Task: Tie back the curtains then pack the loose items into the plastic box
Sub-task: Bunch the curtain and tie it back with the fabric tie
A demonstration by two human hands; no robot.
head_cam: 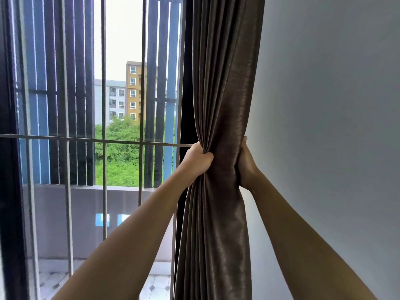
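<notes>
Behind bunched curtain (225, 94), right hand (245, 165) half-hidden.

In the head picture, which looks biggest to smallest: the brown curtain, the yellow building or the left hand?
1. Brown curtain, by far.
2 and 3. Yellow building and left hand look about alike, so I won't rank them; the building is just far away.

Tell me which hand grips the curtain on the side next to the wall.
The right hand: it holds the gathered curtain on the side facing the grey wall, while the left hand grips the opposite side.
</notes>
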